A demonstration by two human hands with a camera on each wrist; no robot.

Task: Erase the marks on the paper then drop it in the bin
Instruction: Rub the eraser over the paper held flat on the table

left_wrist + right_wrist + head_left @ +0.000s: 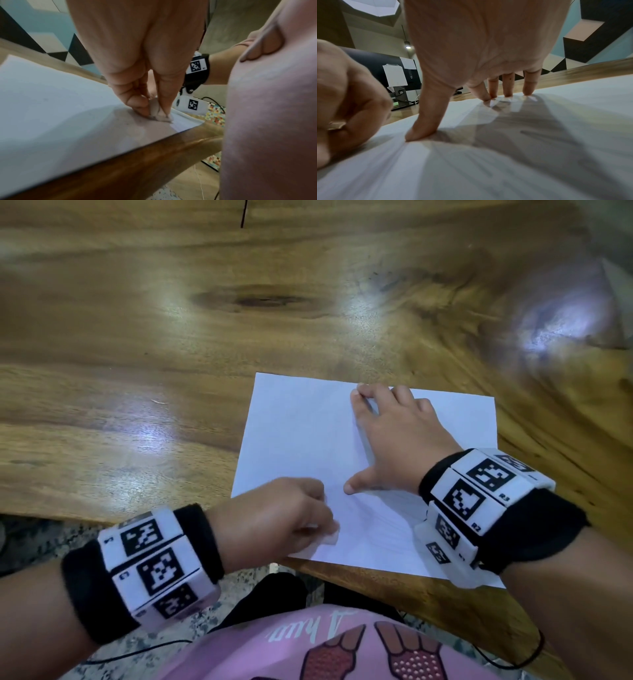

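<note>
My left hand (274, 515) pinches the eraser (158, 113) against the paper (301, 440); my right hand (394, 440) pins it with straight fingers (507, 86) just beyond. I'd rub short strokes away from them, sparing the overhang at the bench (137, 337) edge.

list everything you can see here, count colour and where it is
paper: one, white, flat at the table's near edge, faint pencil marks on it
eraser: one, white and smudged, pressed on the paper's near part
table: one, brown wood, under the paper
wrist bands: two, black with white marker blocks, one on each wrist
shirt: one, pink, bottom of the head view
left hand: pinches the eraser
right hand: fingers spread, pressing the paper flat
</note>
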